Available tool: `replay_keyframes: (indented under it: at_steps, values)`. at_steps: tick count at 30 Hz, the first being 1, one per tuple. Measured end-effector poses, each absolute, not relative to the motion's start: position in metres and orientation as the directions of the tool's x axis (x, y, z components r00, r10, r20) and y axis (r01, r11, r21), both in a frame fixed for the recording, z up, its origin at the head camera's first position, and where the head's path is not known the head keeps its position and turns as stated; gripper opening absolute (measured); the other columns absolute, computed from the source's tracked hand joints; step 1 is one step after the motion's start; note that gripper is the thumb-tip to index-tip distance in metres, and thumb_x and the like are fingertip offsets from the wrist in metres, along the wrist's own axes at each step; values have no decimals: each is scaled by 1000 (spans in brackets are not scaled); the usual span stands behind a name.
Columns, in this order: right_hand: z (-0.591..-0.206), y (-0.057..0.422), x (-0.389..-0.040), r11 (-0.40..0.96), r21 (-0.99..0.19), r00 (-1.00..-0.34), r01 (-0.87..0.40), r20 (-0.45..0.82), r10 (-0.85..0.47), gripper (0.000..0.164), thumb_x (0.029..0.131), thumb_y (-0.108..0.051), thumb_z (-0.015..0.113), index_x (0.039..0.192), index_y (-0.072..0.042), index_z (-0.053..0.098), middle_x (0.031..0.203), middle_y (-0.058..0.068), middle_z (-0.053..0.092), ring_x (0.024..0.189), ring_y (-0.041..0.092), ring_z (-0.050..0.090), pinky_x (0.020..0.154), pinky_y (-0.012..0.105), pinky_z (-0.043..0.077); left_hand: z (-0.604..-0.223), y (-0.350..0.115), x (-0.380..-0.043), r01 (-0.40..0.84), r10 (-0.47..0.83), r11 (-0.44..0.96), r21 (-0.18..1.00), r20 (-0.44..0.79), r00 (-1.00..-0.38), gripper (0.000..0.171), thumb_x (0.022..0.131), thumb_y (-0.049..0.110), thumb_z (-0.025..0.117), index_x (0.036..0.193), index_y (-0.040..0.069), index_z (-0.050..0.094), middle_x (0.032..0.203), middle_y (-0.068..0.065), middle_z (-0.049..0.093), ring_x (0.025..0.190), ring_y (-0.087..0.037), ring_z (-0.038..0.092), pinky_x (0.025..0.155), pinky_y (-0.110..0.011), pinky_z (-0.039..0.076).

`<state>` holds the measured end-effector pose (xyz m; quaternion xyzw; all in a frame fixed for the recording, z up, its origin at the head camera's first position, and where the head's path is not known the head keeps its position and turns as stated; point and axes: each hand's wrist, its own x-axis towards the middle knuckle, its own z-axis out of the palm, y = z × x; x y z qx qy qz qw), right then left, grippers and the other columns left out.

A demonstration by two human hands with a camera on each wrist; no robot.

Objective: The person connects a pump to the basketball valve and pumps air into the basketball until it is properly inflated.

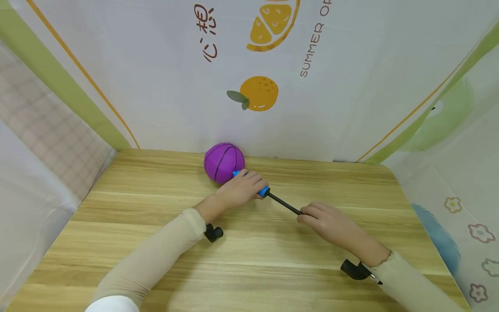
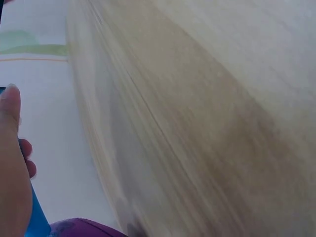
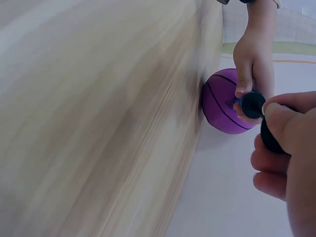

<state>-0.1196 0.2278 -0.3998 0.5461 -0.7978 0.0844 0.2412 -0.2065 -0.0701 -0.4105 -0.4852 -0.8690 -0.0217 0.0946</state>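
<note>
A purple ball (image 1: pixel 224 162) with black basketball lines sits at the back of the wooden table. My left hand (image 1: pixel 241 189) grips the blue barrel of a hand pump (image 1: pixel 264 192), whose tip end is right at the ball in the head view. From the barrel a long black rod (image 1: pixel 284 203) runs out toward the right. At its far end my right hand (image 1: pixel 331 223) holds the pump's black handle (image 3: pixel 270 137), seen in the right wrist view. The left wrist view catches the left thumb along the blue barrel (image 2: pixel 37 217), with the ball's purple top below.
The wooden table (image 1: pixel 249 277) ends at a white cloth wall (image 1: pixel 167 99) printed with oranges, close behind the ball. Pale patterned cloths hang along the left and right sides. A black wrist mount (image 1: pixel 213 233) juts out under the left forearm, another (image 1: pixel 355 269) by the right.
</note>
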Motion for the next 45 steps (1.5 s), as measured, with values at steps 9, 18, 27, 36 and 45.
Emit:
replay_keyframes:
  at_steps: [9,18,27,36,45]
  values:
    - [-398,227,-122,408,106,-325,-907,443,-836,31,110,-13,39,104,-6,69,101,4,66,87,18,61,74,29,55,-411,-61,-205,843,836,533,-70,196,-513,34,100,37,64,126,15,57,121,-2,60,119,-24,54,101,-41,41]
    - [-405,198,-147,440,125,-365,-889,384,-848,29,82,9,77,104,-8,69,101,2,66,89,16,61,76,26,55,-413,-53,-201,836,833,544,-68,159,-529,33,102,37,60,125,15,56,121,-3,59,116,-23,52,103,-44,39]
    - [-406,180,-158,436,141,-358,-889,380,-853,27,84,10,75,104,-7,71,101,4,67,90,17,63,80,26,55,-414,-57,-202,847,843,527,-75,176,-509,30,101,37,61,124,17,58,120,0,60,117,-22,53,104,-42,40]
    - [-406,199,-144,407,163,-317,-899,398,-861,25,79,1,82,99,-7,70,94,3,66,82,17,59,72,28,53,-414,-62,-206,857,854,504,-110,207,-476,30,99,38,64,120,18,58,115,2,61,116,-20,55,103,-40,41]
    - [-400,232,-117,370,151,-268,-917,456,-849,46,113,-16,25,101,-6,68,96,3,64,82,17,58,72,27,53,-412,-66,-208,859,850,505,-91,227,-475,30,98,36,66,120,17,58,118,2,63,117,-20,55,101,-39,42]
